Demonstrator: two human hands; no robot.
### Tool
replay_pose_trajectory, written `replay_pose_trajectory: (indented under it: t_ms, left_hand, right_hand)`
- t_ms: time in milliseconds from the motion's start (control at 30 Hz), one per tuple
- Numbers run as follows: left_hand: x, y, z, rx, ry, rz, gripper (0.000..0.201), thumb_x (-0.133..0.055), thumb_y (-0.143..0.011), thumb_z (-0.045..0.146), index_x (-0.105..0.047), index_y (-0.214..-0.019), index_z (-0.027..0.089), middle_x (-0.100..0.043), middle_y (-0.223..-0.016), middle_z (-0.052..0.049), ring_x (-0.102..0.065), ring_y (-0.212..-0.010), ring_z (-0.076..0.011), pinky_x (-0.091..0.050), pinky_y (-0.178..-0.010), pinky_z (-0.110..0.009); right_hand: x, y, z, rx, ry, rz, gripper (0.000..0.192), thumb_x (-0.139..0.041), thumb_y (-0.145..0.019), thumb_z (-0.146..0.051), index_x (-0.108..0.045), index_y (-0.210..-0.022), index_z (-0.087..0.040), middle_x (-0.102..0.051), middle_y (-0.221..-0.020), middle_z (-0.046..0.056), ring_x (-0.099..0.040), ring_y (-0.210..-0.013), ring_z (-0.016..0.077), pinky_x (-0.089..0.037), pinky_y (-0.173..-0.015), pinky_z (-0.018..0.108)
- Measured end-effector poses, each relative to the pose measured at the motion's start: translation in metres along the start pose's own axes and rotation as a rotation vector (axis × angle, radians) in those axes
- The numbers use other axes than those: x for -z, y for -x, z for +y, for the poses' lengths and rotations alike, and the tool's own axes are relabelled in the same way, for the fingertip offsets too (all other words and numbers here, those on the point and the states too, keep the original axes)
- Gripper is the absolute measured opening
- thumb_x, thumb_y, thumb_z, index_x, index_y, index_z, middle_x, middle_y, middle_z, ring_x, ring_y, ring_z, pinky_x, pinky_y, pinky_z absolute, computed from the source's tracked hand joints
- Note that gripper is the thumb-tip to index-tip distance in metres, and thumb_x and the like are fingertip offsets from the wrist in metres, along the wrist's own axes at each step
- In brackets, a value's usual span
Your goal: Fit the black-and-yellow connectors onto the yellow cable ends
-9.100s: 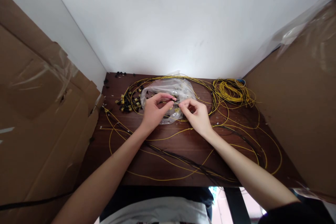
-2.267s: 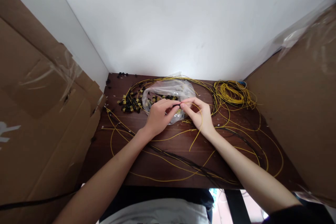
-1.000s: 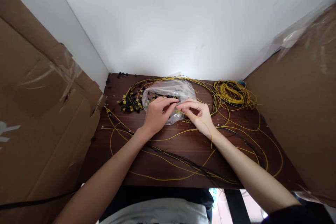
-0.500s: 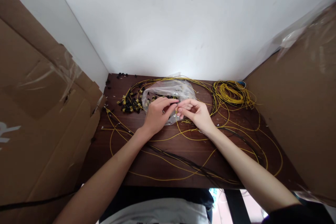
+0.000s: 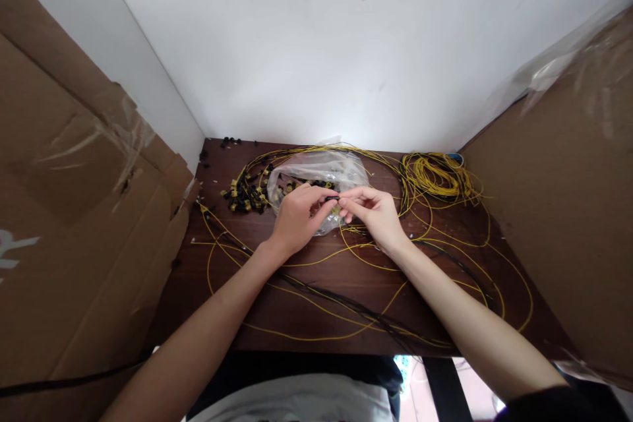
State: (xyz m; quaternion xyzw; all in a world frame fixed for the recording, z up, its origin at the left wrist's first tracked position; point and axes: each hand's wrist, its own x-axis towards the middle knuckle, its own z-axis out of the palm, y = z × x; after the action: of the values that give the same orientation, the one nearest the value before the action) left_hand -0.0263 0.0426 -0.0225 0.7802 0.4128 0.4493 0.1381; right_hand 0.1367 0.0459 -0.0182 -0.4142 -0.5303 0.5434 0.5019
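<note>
Thumb and finger of my left hand (image 5: 300,212) pinch a small black connector (image 5: 332,198). My right hand (image 5: 372,210) meets it from the right, its fingertips closed on a thin yellow wire (image 5: 345,235) that hangs down from them in a curve. Whether the wire's end sits inside the connector is hidden by the fingers. Beneath both hands lies a clear plastic bag (image 5: 341,168) holding black and yellow connectors. A pile of similar connectors (image 5: 244,198), joined to yellow wires, rests left of the bag.
At the back right is a coiled bundle of yellow wire (image 5: 438,175). Loose yellow and black wires (image 5: 346,303) cross the brown table (image 5: 316,341). Cardboard (image 5: 74,211) stands along the left side and more cardboard (image 5: 558,198) along the right; a white wall (image 5: 316,46) closes the back.
My fingertips have come closer together, and the black connector now shows between them. The yellow wire under my right hand has shifted slightly to the right.
</note>
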Motion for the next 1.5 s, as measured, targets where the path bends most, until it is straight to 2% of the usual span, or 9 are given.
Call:
replay_pose_trajectory:
  t_ms: [267,367,467,567,767,1033,1167,1300,1500]
  left_hand:
    - [0.0003,-0.0009,0.0009,0.003,-0.009,0.009,0.013,-0.059,-0.083,0.021,-0.067,-0.091,0.015,-0.061,-0.068,-0.001,-0.053,-0.065,-0.0124,-0.043,-0.06,-0.025]
    - [0.0002,-0.0009,0.0003,-0.003,-0.023,0.011,0.013,-0.058,-0.083,0.021,-0.067,-0.091,0.015,-0.06,-0.068,-0.002,-0.053,-0.065,-0.0126,-0.043,-0.061,-0.025]
    - [0.0006,-0.0008,-0.0001,-0.01,-0.035,0.011,0.014,-0.057,-0.084,0.022,-0.067,-0.091,0.015,-0.061,-0.068,-0.002,-0.053,-0.066,-0.0131,-0.043,-0.061,-0.026]
    - [0.0011,-0.0007,0.0,-0.015,-0.043,0.007,0.015,-0.056,-0.084,0.022,-0.066,-0.092,0.015,-0.061,-0.069,-0.003,-0.054,-0.067,-0.0136,-0.043,-0.062,-0.026]
    - [0.0011,-0.0005,0.0011,-0.045,-0.057,-0.005,0.015,-0.054,-0.085,0.023,-0.066,-0.091,0.015,-0.063,-0.073,-0.003,-0.054,-0.067,-0.0133,-0.044,-0.064,-0.026]
    - [0.001,-0.0002,0.0024,-0.005,-0.09,-0.002,0.014,-0.055,-0.084,0.023,-0.065,-0.091,0.016,-0.062,-0.071,-0.003,-0.054,-0.066,-0.0135,-0.043,-0.063,-0.026]
    - [-0.0002,0.0004,0.0004,0.022,-0.099,-0.016,0.014,-0.055,-0.084,0.022,-0.064,-0.093,0.015,-0.062,-0.074,-0.003,-0.054,-0.066,-0.0134,-0.043,-0.063,-0.026]
    - [-0.0006,0.0007,-0.0009,0.025,-0.092,-0.021,0.018,-0.054,-0.085,0.022,-0.063,-0.099,0.015,-0.065,-0.08,-0.004,-0.056,-0.07,-0.0143,-0.045,-0.066,-0.027]
    - [0.0007,0.0006,-0.0014,-0.048,-0.112,-0.074,0.013,-0.052,-0.087,0.019,-0.064,-0.086,0.014,-0.066,-0.081,-0.006,-0.058,-0.078,-0.0171,-0.045,-0.071,-0.03]
  right_hand:
    - [0.0049,-0.0026,0.0031,0.036,-0.072,0.168,0.016,-0.074,-0.065,-0.027,-0.067,-0.074,-0.015,-0.065,-0.059,0.0,-0.058,-0.052,0.01,-0.05,-0.053,0.024]
    - [0.0051,-0.0025,0.0037,0.051,-0.073,0.133,0.02,-0.074,-0.065,-0.027,-0.067,-0.079,-0.016,-0.065,-0.061,0.0,-0.059,-0.053,0.01,-0.049,-0.052,0.024]
    - [0.0028,-0.0009,0.0029,0.047,-0.045,0.045,0.025,-0.075,-0.065,-0.029,-0.067,-0.084,-0.016,-0.065,-0.061,-0.001,-0.059,-0.053,0.0107,-0.05,-0.053,0.025]
    - [0.0003,0.0007,0.0014,0.037,-0.002,-0.026,0.024,-0.074,-0.066,-0.033,-0.067,-0.083,-0.016,-0.065,-0.058,-0.001,-0.058,-0.05,0.0111,-0.05,-0.053,0.026]
    - [0.0002,0.0005,0.0003,0.018,0.053,0.012,0.026,-0.073,-0.067,-0.038,-0.065,-0.076,-0.016,-0.063,-0.055,-0.001,-0.056,-0.048,0.011,-0.049,-0.052,0.027]
    - [0.0038,-0.0014,0.0046,0.067,0.004,0.118,0.023,-0.073,-0.068,-0.035,-0.064,-0.077,-0.016,-0.062,-0.058,-0.001,-0.056,-0.051,0.0102,-0.047,-0.051,0.025]
    - [0.0025,-0.0013,0.0052,0.059,-0.015,0.083,0.024,-0.073,-0.068,-0.035,-0.063,-0.078,-0.016,-0.062,-0.062,-0.001,-0.056,-0.05,0.0098,-0.047,-0.048,0.024]
    - [0.0004,0.0,0.0041,0.048,0.02,0.042,0.027,-0.072,-0.068,-0.037,-0.062,-0.08,-0.016,-0.06,-0.057,-0.002,-0.055,-0.048,0.0096,-0.047,-0.049,0.024]
    - [-0.0013,0.002,0.0026,0.047,0.052,-0.003,0.026,-0.072,-0.069,-0.038,-0.063,-0.079,-0.016,-0.062,-0.057,-0.002,-0.054,-0.048,0.0089,-0.048,-0.05,0.024]
